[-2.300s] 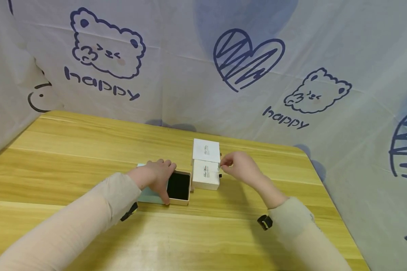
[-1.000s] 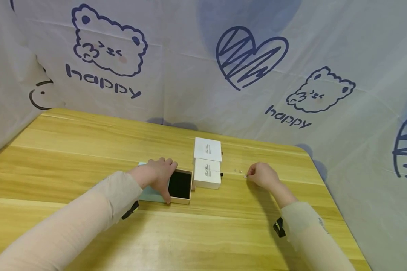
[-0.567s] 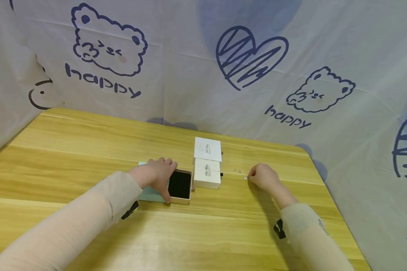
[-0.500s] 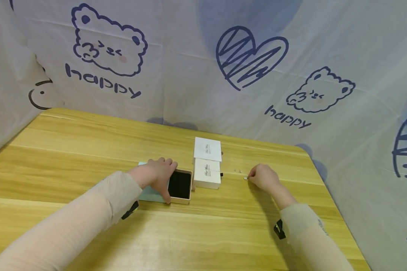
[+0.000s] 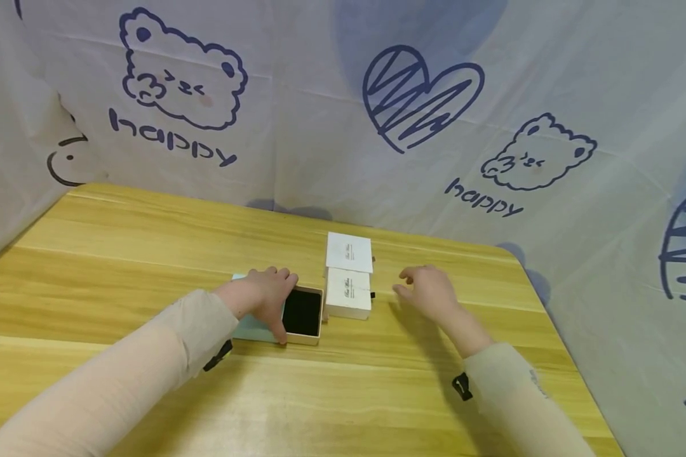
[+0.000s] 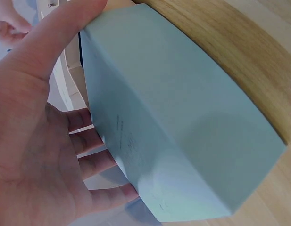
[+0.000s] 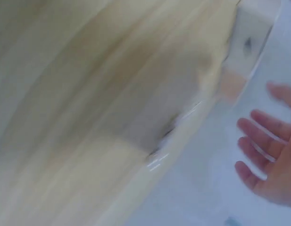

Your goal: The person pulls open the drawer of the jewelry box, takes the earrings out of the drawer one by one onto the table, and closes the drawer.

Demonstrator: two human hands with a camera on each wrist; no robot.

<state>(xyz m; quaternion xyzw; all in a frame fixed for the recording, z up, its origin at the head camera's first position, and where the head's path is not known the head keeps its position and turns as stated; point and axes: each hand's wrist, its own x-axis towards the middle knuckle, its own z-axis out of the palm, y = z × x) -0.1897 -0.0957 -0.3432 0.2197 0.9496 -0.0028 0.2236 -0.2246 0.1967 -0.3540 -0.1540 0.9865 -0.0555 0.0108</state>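
Observation:
My left hand (image 5: 263, 298) grips a light blue box (image 6: 159, 103) from above, thumb on one long side and fingers on the opposite one. Out of the box's right end sticks a drawer with a black pad (image 5: 303, 313) inside and a pale rim. My right hand (image 5: 431, 292) hovers right of the white boxes, fingers apart and holding nothing. In the right wrist view its fingers (image 7: 261, 136) are loosely spread. Tiny shiny pieces (image 7: 168, 132) lie on the table there, too blurred to identify; the hand hides them in the head view.
Two white printed boxes stand in line right of the drawer: a far one (image 5: 349, 251) and a near one (image 5: 347, 299) with a small black tab (image 5: 373, 296). A patterned cloth (image 5: 297, 127) hangs behind the wooden table (image 5: 166, 247).
The right hand first moved right from the white boxes and set tiny pale pieces on the table. Since then it has let go and swung back left, fingers spread. The left hand keeps its grip.

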